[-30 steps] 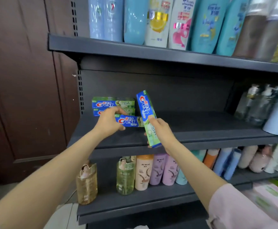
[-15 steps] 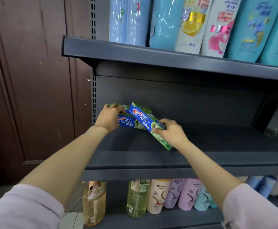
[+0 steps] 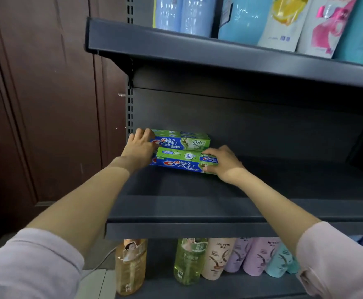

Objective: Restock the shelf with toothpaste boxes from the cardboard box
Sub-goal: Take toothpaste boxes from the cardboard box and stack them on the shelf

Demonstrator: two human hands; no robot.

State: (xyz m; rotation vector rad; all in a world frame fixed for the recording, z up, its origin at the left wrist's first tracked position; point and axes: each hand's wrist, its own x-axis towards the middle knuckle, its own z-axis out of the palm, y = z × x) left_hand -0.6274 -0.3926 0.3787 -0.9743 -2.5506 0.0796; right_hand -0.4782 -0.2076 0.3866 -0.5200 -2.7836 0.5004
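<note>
Where a second ago stood on end, tilted in the right hand (image 3: 223, 164) above the dark metal middle shelf (image 3: 197, 219), now lies flat: the front blue-and-green cardboard toothpaste box (image 3: 182, 161), long side toward the aisle, just in front of the back stack of matching boxes (image 3: 180, 140) in the shelf's left rear corner. Clamped on its right end, thumb below and fingers over the top. At the left end, the left hand (image 3: 138, 147), fingers curled together against the ends of both rows, squaring them to the upright; whether gripping or only pressing, cannot tell. Judged as placement all but done, with release and a return for more stock next. Most of the shelf bare to the right. Out of view: the cardboard supply box. Below, a row of shampoo bottles (image 3: 215, 257); above, refill pouches (image 3: 284, 20).
</note>
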